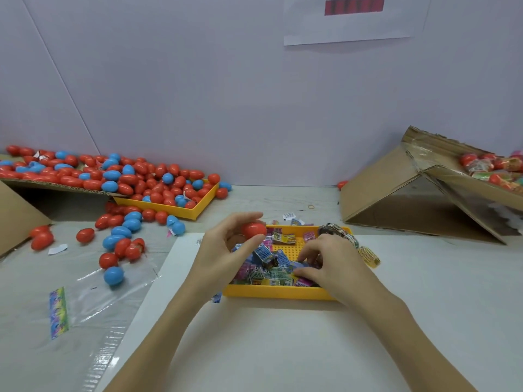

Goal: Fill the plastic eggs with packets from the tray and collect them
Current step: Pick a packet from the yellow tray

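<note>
Left hand (226, 250) grips a red egg (254, 230) over the near yellow tray (278, 292) while right hand (328, 264), fingers curled, digs among its packets (266, 264); best pinch one packet cleanly, keeping the egg close.

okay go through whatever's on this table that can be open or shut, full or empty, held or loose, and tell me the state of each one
Red egg: held in left hand, looks closed.
Near yellow tray: partly filled with packets.
Right hand: fingers curled into the packets.
Far yellow tray: heaped with red and blue eggs.
Cardboard box: tipped on its side, open.
</note>
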A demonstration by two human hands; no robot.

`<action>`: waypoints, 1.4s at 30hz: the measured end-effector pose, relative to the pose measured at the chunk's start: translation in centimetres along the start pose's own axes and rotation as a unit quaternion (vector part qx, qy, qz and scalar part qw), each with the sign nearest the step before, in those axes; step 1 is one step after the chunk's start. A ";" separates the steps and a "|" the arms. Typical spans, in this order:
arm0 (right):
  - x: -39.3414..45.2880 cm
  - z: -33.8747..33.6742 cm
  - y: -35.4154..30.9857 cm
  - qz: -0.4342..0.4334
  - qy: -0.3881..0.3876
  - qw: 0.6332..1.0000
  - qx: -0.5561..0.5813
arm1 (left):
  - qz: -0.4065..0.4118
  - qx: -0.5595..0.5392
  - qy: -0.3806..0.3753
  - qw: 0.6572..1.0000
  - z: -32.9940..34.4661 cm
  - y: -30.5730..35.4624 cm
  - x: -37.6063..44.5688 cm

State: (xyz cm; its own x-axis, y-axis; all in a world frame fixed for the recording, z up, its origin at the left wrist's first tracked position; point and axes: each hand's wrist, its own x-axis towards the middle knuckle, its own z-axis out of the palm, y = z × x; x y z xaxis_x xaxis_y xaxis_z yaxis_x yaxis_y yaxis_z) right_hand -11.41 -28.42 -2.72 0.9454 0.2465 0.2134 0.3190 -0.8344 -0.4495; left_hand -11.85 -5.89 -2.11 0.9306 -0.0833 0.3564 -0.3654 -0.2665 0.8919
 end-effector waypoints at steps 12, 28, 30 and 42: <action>0.0 0.4 0.2 -0.007 0.014 0.998 0.056 | -0.024 -0.085 -0.059 0.994 -0.3 1.0 -0.7; -0.4 -0.4 -1.7 0.063 0.138 0.912 0.381 | -0.049 -0.080 -0.108 0.990 1.8 1.4 -1.7; -0.5 -0.4 -1.7 0.043 0.135 0.914 0.379 | -0.055 -0.085 -0.121 0.987 1.8 1.5 -1.8; -0.4 -0.1 -1.5 0.008 0.093 0.933 0.347 | -0.083 -0.138 -0.091 0.983 1.9 1.7 -1.8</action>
State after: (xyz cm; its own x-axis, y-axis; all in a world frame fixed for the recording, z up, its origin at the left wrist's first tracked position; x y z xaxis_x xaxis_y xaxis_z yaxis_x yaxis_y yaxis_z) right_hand -12.29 -27.35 -2.01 0.9427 0.0934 0.3203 0.3334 -0.3015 -0.8933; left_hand -14.10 -8.00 -1.76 0.9571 -0.2377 0.1657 -0.1761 -0.0229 0.9841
